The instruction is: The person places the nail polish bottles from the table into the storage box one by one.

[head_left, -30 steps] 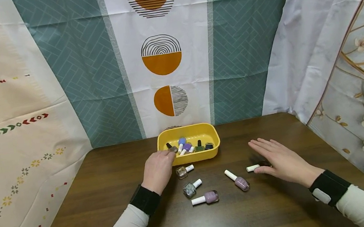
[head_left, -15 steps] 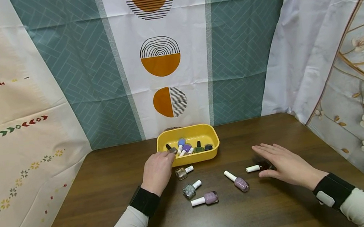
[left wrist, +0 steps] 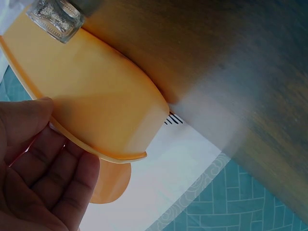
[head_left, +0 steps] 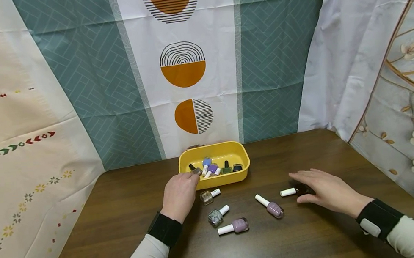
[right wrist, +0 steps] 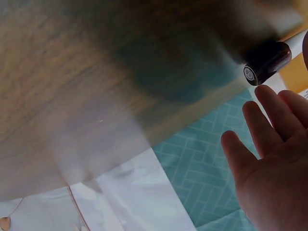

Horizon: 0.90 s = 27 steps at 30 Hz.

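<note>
The right grip (head_left: 323,190) hung low over the worktop (head_left: 124,206), fingers relaxed and thumb set apart, holding nothing; whether a fingertip touched the dark bottle (right wrist: 269,62) could not be told. That bottle lay on its side just beyond the thumb and beneath the fingers, toward the person's left of the palm. Its long axis ran roughly left to right, the white cap (head_left: 288,192) pointing left and the body tucked partly behind the hand. The right hand was plainly the nearer; a pinch across the body, it seemed, would need thumb and fingers on either side of that axis.

The left grip (head_left: 181,195) pinched the rim of the yellow bin (head_left: 228,178) at its near left corner, well apart from the dark bottle. Between the two hands lay a lilac bottle (head_left: 275,209), a second lilac bottle (head_left: 240,225), a silver glitter bottle (head_left: 215,217) and a gold glitter bottle (head_left: 206,197), the last just beside the bin.

No brand could be read. The dark bottle's base bore a small round pale sticker (right wrist: 249,73), its print illegible, and the gold glitter bottle's cap (head_left: 216,192) carried a mark too small to make out.
</note>
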Motion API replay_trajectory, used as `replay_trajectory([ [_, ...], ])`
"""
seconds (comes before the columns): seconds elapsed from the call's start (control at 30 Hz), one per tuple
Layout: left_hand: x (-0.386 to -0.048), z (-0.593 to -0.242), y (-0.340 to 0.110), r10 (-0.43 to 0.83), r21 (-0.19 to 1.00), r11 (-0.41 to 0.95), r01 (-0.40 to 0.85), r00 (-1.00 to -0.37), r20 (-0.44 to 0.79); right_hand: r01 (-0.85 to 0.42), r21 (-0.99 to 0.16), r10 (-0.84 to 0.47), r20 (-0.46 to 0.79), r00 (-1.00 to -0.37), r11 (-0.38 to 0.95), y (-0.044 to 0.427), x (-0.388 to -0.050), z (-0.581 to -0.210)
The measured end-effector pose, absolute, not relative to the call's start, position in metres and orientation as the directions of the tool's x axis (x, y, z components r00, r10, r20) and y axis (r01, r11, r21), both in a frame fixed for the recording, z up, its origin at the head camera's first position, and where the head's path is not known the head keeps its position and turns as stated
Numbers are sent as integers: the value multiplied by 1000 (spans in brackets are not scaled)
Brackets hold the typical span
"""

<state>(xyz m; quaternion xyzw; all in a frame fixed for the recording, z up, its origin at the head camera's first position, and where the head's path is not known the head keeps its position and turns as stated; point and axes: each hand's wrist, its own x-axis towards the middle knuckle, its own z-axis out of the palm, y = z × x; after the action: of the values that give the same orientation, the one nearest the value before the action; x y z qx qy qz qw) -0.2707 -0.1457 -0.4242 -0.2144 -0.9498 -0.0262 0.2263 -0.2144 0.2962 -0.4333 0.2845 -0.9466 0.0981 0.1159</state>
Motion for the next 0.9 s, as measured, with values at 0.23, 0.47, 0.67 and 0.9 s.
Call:
replay_trajectory([
  [0.23,-271,-425,-146,399,-49,905,422,-806,437,-529,-119,-488,260,-833,840,296,-216,-434],
  [0.47,-272,-425,-146,401,-48,904,425,-801,444,-530,-103,-488,272,-829,842,296,-217,-437],
  [0.67,-272,-426,-146,399,-57,906,420,-801,446,-545,-100,-501,282,-818,833,295,-218,-437],
  [0.9,-271,-425,-146,399,-51,905,421,-804,441,-532,-90,-495,262,-828,842,296,-219,-439],
])
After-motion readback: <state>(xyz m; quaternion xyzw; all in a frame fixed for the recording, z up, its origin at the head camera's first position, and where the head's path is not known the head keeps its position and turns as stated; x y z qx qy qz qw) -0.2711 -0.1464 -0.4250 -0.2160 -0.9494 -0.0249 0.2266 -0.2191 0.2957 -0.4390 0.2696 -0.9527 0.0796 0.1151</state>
